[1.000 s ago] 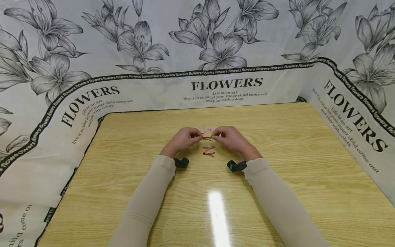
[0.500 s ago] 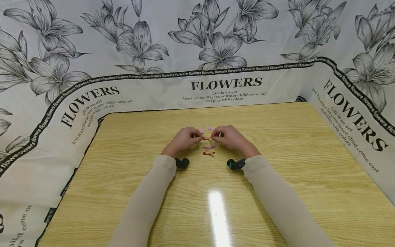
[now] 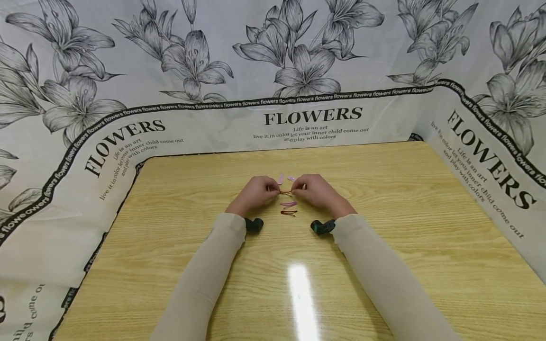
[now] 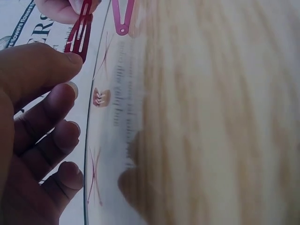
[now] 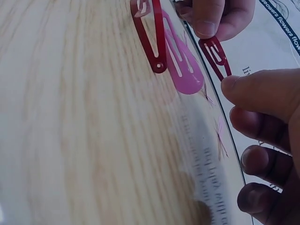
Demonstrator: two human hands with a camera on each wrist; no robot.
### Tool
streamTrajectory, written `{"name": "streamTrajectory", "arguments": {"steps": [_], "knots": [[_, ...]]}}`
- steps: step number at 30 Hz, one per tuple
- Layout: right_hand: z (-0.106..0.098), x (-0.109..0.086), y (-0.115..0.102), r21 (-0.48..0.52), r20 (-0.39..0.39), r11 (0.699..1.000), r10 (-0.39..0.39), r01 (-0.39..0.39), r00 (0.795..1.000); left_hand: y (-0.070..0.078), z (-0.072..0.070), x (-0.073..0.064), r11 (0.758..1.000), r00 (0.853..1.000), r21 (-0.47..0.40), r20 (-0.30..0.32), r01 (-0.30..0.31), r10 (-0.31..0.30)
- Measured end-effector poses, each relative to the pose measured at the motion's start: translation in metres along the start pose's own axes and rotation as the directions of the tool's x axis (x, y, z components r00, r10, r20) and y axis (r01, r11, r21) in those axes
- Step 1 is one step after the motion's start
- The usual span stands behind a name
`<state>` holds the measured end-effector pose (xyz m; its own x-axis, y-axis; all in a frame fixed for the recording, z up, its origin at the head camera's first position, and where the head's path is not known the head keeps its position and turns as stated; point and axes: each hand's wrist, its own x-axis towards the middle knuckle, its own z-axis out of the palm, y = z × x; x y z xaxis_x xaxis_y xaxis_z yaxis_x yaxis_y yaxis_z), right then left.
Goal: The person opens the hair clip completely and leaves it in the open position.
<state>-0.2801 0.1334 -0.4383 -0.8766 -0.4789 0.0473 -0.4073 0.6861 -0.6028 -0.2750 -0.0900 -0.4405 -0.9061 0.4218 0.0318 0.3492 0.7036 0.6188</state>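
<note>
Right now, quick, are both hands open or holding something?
Left hand: pinching one end of a dark red, slotted, teardrop-shaped hair clip.
Right hand: pinching the other end of that same clip.

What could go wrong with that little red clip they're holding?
The held clip is pinched only at its ends by the left hand and right hand, so it might slip and drop. Two pink clips, one left and one right, lie close to the fingers, so a hand might nudge them.
</note>
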Motion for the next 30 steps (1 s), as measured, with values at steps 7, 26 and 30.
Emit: {"name": "streamTrajectory", "arguments": {"steps": [7,26,30], "knots": [[0.0008,0.0005,-0.0015,-0.015,0.014,1.000,0.004,-0.004,1.000,-0.0038,0.0033,0.0035,1.000,0.999,0.007,0.046,0.014,-0.015],[0.0050,0.0010,0.0015,-0.076,0.052,0.997,0.021,-0.017,0.998,-0.0033,0.0042,0.0068,0.999,0.993,0.030,0.108,0.035,-0.038],[0.0049,0.0009,0.0017,-0.073,0.055,0.997,0.021,-0.017,0.998,-0.0038,0.0045,0.0069,0.999,0.993,0.036,0.112,0.037,-0.041]]}}
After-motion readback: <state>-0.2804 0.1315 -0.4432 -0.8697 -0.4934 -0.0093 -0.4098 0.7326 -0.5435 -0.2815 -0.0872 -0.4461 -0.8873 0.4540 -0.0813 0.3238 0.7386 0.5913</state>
